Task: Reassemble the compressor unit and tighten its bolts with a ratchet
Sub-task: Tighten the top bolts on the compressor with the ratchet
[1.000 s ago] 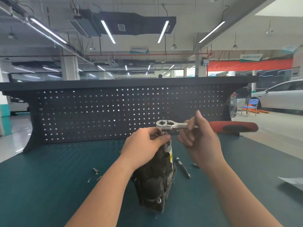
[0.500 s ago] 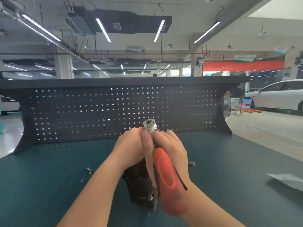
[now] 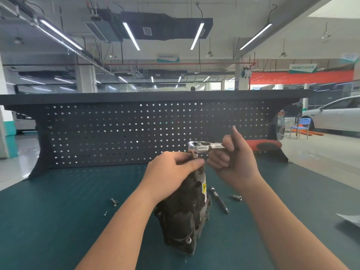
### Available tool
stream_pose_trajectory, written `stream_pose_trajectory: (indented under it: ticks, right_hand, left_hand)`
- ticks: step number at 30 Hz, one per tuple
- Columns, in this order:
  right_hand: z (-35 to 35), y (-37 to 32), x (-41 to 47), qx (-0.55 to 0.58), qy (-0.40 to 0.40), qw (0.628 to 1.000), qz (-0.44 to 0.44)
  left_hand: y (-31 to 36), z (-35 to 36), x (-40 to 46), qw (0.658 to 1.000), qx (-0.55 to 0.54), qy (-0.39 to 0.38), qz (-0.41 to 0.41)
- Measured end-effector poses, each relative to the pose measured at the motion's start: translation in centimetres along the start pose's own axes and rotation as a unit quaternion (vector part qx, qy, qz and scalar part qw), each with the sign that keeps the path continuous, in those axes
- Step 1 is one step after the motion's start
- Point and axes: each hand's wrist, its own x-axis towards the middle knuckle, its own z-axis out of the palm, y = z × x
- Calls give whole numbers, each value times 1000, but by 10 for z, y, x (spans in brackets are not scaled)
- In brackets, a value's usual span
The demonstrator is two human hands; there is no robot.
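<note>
A compressor (image 3: 187,209) stood upright near the middle of the green-topped desk (image 3: 58,221). A yellow label (image 3: 204,188) on its right flank carried a dark mark too small to read. The left hand (image 3: 171,172) lay over the top of the compressor, its fingers (image 3: 191,164) curled down round the upper end and hiding it. The right hand (image 3: 234,162) held a ratchet (image 3: 202,148) level above the compressor, fingers clamped on the metal shank with the thumb raised; the red and black handle (image 3: 265,146) stuck out to the right behind the hand. The ratchet's head sat just over the left fingers, and the bolt beneath could not be seen. To the right of the compressor lay a thin extension bar (image 3: 219,200) and, beside it, a small socket (image 3: 236,197). To the left lay a few small screws (image 3: 114,202). A sheet of paper (image 3: 349,218) was cut off at the desk's right edge. Hanging signs beyond the black pegboard (image 3: 116,133) bore writing too blurred to read.
</note>
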Motion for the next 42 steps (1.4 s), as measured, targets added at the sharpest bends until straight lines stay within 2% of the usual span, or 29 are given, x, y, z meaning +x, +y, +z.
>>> stream_pose_trajectory:
  ticks: [3,7,11,14,16,17,18,20,22,27,29,32,34,37,39,42]
  right_hand:
    - [2,2,0,-18,12,998,-53]
    - [14,3,-22,-106,96,974,-177]
    - [37,18,-54,-292,230,885,-281]
    - [52,46,-69,-389,227,830,-329]
    - [56,55,-71,-499,227,755,-360]
    - [56,55,-70,-529,218,733,-368]
    - [56,54,-69,-537,207,728,-373]
    - [54,50,-67,-503,202,749,-381]
    - [49,49,-66,-423,202,794,-388]
    - [32,33,-66,-287,185,862,-374]
    - [20,19,-64,-181,154,912,-335]
    - [-3,-4,-49,-12,94,975,-203]
    - [-13,-17,-36,33,77,992,-94]
    - [-21,-25,-20,78,61,995,27]
    - [-23,-23,-17,101,50,993,42]
    - [-22,-16,-19,111,48,993,0]
  left_hand:
    - [0,4,1,999,8,27,-16]
    - [5,9,3,999,20,23,-15]
    - [10,12,3,999,27,21,-2]
    - [13,12,1,999,37,3,2]
    - [14,10,0,999,37,-13,7]
    - [16,9,-2,999,33,-23,10]
    - [17,9,-3,999,28,-30,12]
    - [21,10,-4,999,5,-35,11]
    - [23,13,-3,999,-10,-32,10]
    - [28,23,2,999,24,-37,28]
    - [30,25,2,998,29,-47,30]
    - [30,26,2,997,36,-48,39]
    - [29,26,4,997,42,-51,39]
    - [28,26,5,997,41,-59,37]
    - [27,26,5,997,38,-63,38]
    - [24,25,6,997,26,-62,35]
